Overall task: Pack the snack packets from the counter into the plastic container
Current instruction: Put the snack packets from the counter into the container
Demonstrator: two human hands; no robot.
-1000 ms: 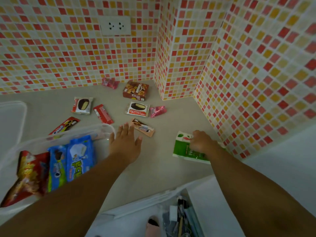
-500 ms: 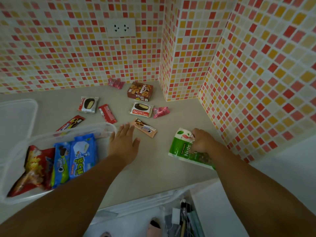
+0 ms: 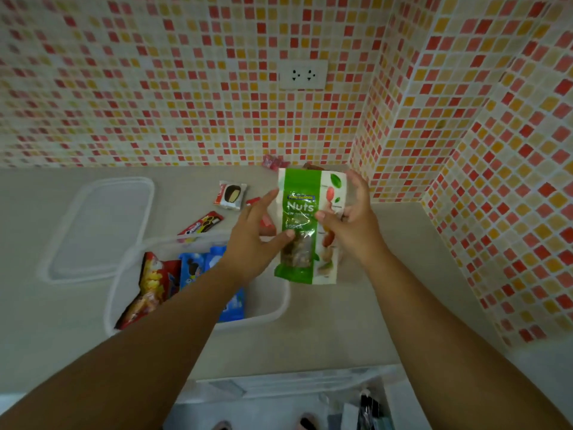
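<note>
A green and white nuts pouch [image 3: 305, 187] is held upright above the counter, just right of the clear plastic container [image 3: 273, 308]. My right hand [image 3: 350, 221] grips its right edge, thumb on the front. My left hand [image 3: 257, 237] holds its left side, thumb pressed on the lower front. Inside the container lie a red snack bag [image 3: 148, 283] and blue biscuit packs [image 3: 192, 268], partly hidden by my left arm. On the counter behind sit a white chocolate-pie packet [image 3: 231, 195], a red wafer bar [image 3: 201, 226] and a pink packet [image 3: 271, 161].
The container's clear lid [image 3: 99, 228] lies flat on the counter to the left. Tiled walls close the back and right, with a socket [image 3: 302, 74] on the back wall. An open drawer with tools [image 3: 369, 408] is below the counter's front edge.
My right hand lifted the nuts pouch off the counter and carried it left and up. My left hand left the counter and took hold of the pouch. The view shifted so the container sits more central.
</note>
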